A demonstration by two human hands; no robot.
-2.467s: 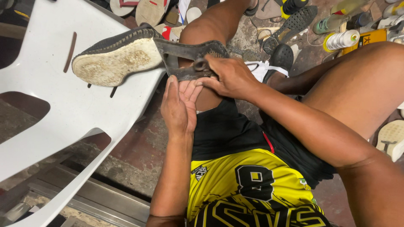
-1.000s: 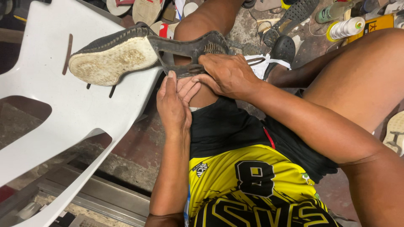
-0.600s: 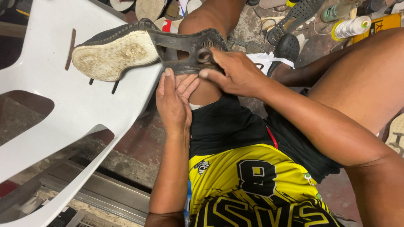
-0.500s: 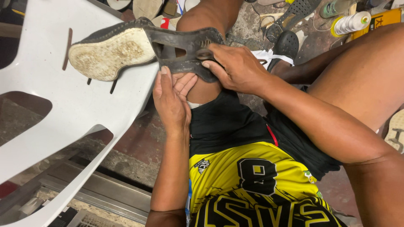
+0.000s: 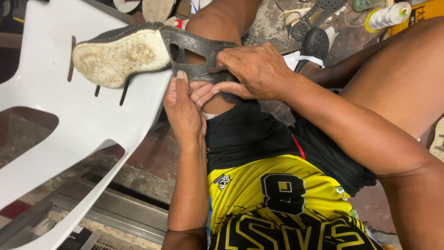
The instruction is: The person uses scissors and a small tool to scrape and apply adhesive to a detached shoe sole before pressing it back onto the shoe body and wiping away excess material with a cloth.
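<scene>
Left hand [image 5: 185, 109] under sandal [image 5: 152, 51], fingers curled, thumb pressed on dark strap [image 5: 199, 69]. Right hand [image 5: 252, 69] just right of it, gripping strap from above, fingertips pinched on thin tool, hard to make out. Sandal sole lies over white chair [image 5: 55, 139], left of both hands. Thread spool [image 5: 388, 16] well beyond right hand.

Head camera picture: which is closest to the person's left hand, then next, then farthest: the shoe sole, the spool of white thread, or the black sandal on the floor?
From the left hand:
1. Shoe sole, touching the fingertips, up and left.
2. Black sandal, on the floor, upper right.
3. Spool of white thread, top right corner.
</scene>
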